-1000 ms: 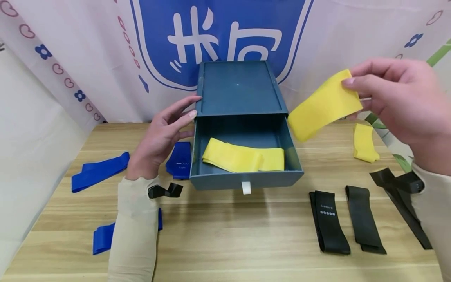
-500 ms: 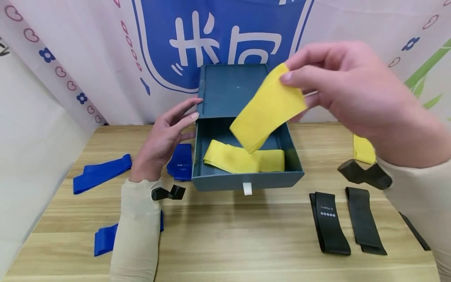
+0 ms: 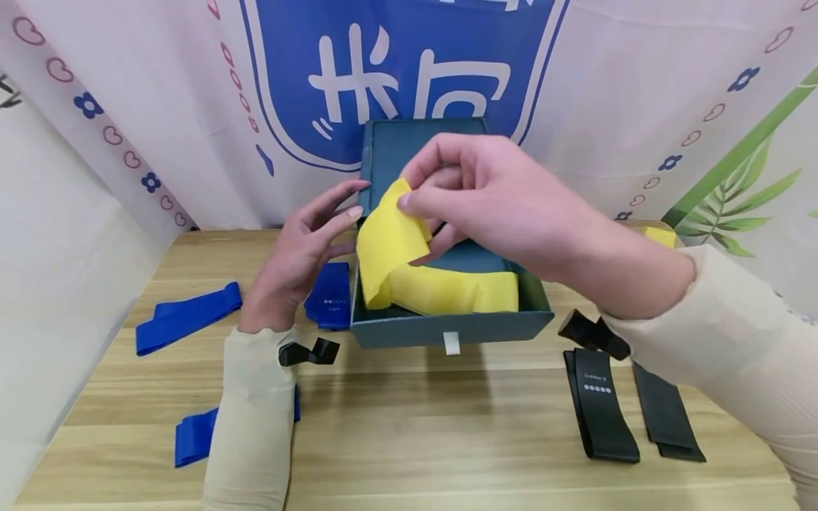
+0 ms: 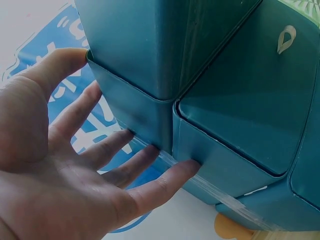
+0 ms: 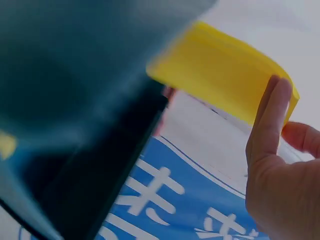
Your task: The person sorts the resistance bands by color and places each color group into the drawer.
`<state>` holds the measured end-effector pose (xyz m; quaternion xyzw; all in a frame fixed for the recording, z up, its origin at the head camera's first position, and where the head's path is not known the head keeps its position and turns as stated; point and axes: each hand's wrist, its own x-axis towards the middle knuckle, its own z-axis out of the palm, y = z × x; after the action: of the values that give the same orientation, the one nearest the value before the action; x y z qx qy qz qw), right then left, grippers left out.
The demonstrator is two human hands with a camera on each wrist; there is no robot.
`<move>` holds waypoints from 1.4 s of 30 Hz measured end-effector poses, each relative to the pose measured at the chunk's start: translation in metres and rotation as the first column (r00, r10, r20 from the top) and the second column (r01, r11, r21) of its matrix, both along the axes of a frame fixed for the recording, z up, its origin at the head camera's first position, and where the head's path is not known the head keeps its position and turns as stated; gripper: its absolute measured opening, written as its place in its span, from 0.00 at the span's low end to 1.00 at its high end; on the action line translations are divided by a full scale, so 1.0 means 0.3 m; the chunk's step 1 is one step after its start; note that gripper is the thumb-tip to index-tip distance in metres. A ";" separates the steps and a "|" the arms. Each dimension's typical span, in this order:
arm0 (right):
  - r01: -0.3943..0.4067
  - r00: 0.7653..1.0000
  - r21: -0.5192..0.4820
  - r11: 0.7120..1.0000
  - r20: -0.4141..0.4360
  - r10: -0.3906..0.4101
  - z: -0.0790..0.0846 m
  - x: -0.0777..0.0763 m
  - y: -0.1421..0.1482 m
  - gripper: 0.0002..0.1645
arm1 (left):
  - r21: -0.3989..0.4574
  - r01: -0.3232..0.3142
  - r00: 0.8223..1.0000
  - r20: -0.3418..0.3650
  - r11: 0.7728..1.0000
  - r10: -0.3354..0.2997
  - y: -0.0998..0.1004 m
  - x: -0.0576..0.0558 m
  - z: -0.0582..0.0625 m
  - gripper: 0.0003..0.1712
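My right hand (image 3: 495,195) pinches a folded yellow resistance band (image 3: 390,238) by its upper end, between thumb and fingers. The band hangs over the left part of a pulled-out dark teal drawer (image 3: 396,336), its lower end dipping inside. Another yellow resistance band (image 3: 441,289) lies flat in that drawer. With fairly straight fingers, my left hand (image 3: 287,259) rests against the left side of the drawer box (image 3: 386,152); the left wrist view shows the fingertips (image 4: 189,167) at its teal wall. In the right wrist view, the held band (image 5: 220,72) stretches from the fingers toward the drawer.
Blue bands (image 3: 188,316) lie on the wooden table (image 3: 409,440) at the left, one partly under my left arm. Black bands (image 3: 603,404) lie at the right, below my right forearm. Another yellow band (image 3: 660,235) shows behind that forearm. A printed curtain (image 3: 607,106) hangs behind the box.
My right hand has carried the yellow resistance band leftward and down, from right of the box to over the drawer's left part. My left hand has stayed at the box.
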<state>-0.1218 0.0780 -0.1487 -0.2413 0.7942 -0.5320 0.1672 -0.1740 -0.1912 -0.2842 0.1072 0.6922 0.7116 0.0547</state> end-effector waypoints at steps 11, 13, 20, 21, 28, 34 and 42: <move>0.182 0.976 0.176 0.967 0.085 -0.199 -0.069 0.010 0.080 0.13 | -0.040 0.000 1.000 -0.022 0.999 -0.001 0.009 -0.004 0.023 0.26; 0.195 0.973 0.193 0.962 0.087 -0.214 -0.086 0.004 0.103 0.15 | -0.043 -0.002 1.000 -0.022 0.999 0.001 0.009 -0.003 0.024 0.26; 0.192 0.973 0.277 0.942 0.067 -0.219 -0.143 -0.014 0.146 0.23 | -0.036 -0.011 1.000 -0.030 0.999 0.010 0.003 -0.003 0.013 0.26; 0.188 0.975 0.288 0.939 0.061 -0.214 -0.149 -0.017 0.149 0.23 | -0.038 -0.013 0.999 -0.030 0.999 0.012 0.001 -0.002 0.011 0.26; 0.181 0.980 0.380 0.907 0.007 -0.198 -0.165 -0.029 0.153 0.23 | -0.044 -0.013 0.999 -0.033 0.999 0.011 -0.006 -0.001 -0.007 0.26; 0.177 0.983 0.435 0.883 -0.029 -0.182 -0.161 -0.034 0.163 0.25 | -0.044 -0.017 0.999 -0.033 0.999 0.016 -0.004 -0.001 -0.010 0.26; 0.259 0.966 0.392 0.883 -0.115 -0.232 -0.156 -0.022 0.199 0.13 | -0.043 -0.013 0.999 -0.034 0.999 0.011 0.002 -0.003 -0.013 0.26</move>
<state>-0.1284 0.1377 -0.1955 -0.1162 0.9159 -0.3655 0.1187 -0.1750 -0.1906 -0.2880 0.1137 0.7090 0.6948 0.0410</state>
